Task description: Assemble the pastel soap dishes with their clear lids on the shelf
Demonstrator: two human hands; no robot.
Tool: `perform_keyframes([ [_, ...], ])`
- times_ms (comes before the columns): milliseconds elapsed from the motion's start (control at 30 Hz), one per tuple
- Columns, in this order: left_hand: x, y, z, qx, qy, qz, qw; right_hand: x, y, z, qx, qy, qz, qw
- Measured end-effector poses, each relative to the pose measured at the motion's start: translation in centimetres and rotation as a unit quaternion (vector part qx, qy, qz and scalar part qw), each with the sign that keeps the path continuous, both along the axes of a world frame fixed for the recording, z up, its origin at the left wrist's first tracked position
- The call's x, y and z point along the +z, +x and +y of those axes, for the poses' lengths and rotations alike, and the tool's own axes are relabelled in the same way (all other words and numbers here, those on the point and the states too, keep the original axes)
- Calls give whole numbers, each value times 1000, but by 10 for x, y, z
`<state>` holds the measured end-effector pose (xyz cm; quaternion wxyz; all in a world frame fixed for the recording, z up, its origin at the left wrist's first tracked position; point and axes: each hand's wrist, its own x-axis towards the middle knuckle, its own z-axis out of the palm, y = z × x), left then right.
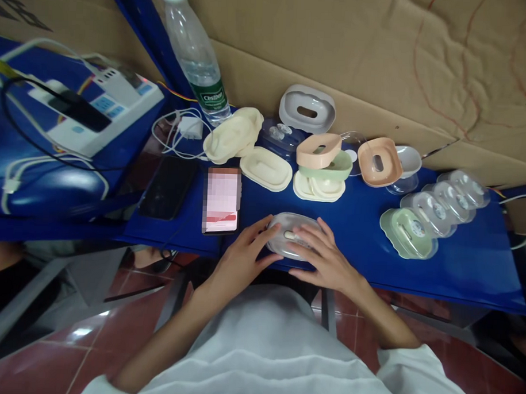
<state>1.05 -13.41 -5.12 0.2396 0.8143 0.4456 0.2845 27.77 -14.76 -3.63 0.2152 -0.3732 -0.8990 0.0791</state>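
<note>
A grey oval plastic box with a clear lid (282, 242) lies at the near edge of the blue table, between my hands. My left hand (249, 246) grips its left end, thumb on the near side and fingers along the far side. On the right, my right hand (323, 254) rests over the box with its fingers spread across the lid. A small pale oval piece shows at the middle of the lid, close to my right fingertips. Part of the box's right end is hidden under that hand.
Behind stand cream trays (266, 168), a grey tray (308, 109), a peach tray (380, 162) and a green tray (346, 165). Several clear-lidded boxes (437, 209) overlap at right. To the left are a lit phone (222, 200), a dark phone (167, 188), a bottle (198, 62) and a power strip (104, 117).
</note>
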Motion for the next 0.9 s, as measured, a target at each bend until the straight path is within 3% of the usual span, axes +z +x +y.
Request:
perform_keyframes([
  [133, -9, 1, -1, -3, 70, 7, 998, -5, -4, -6, -78, 4, -60, 995],
  [367, -16, 3, -4, -3, 41, -45, 998, 15, -7, -12, -66, -24, -87, 994],
  [700, -19, 2, -8, -23, 17, -64, 998, 0, -10, -25, -106, 47, -124, 985],
  [900, -18, 4, -9, -61, 14, -62, 996, -12, -2, -43, -135, 71, -79, 985],
])
